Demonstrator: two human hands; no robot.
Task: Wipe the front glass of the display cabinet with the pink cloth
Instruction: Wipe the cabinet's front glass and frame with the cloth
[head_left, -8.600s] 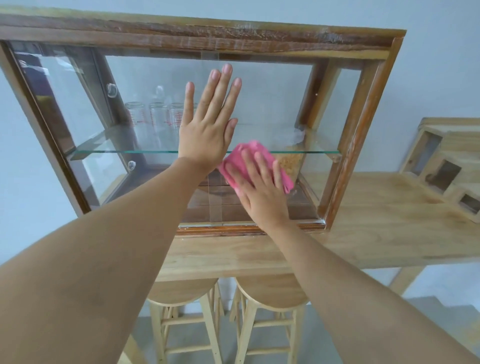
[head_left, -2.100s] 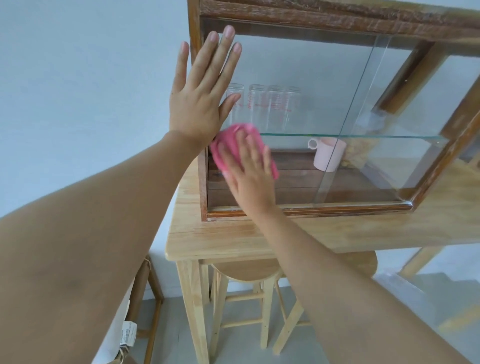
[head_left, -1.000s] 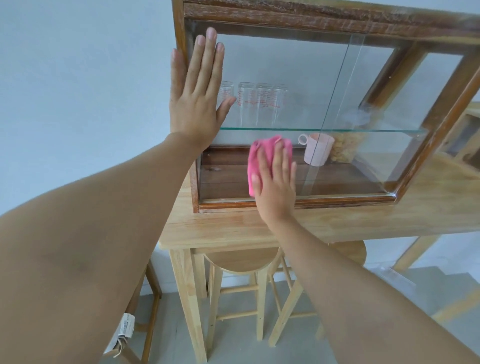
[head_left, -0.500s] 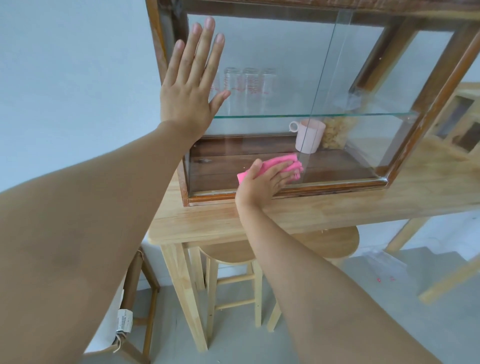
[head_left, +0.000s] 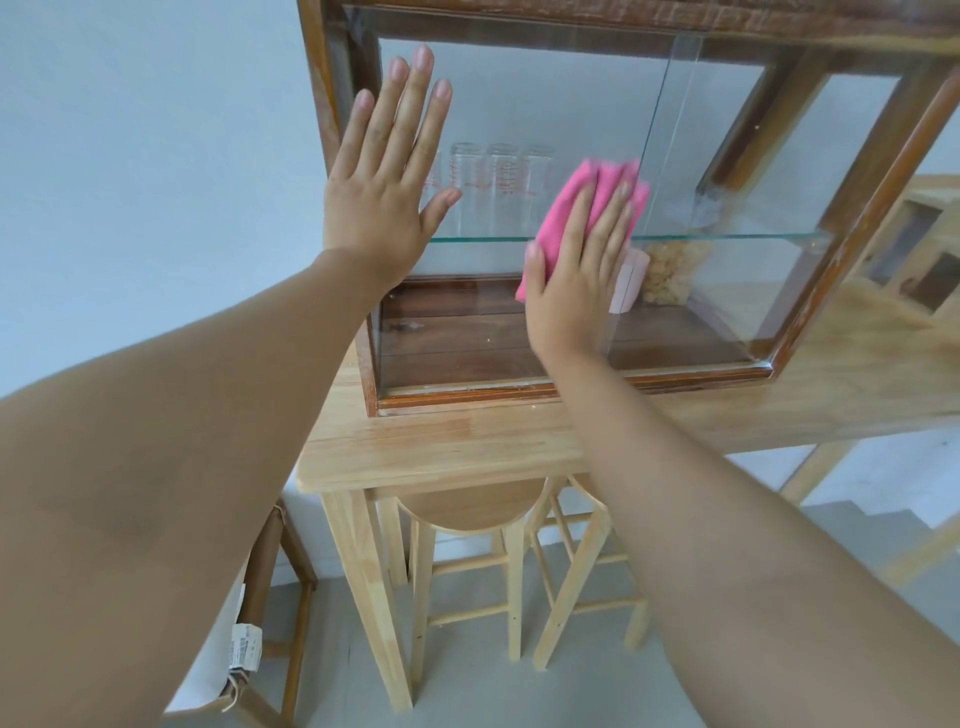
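A wooden display cabinet with a front glass pane stands on a light wooden table. My right hand lies flat on the pink cloth and presses it against the glass at the height of the inner glass shelf, near the pane's right edge. My left hand rests flat with fingers spread on the upper left part of the glass, beside the frame's left post. Inside, several clear glasses stand on the shelf, and a pink cup sits partly hidden behind my right hand.
A jar of beige snacks sits in the cabinet to the right of the cup. Two wooden stools are tucked under the table. A wooden rack stands at the far right, and a chair frame at the lower left.
My right hand has swept the pink cloth up from the bottom edge of the glass to shelf height and turned upright. My left hand stays flat on the upper left glass.
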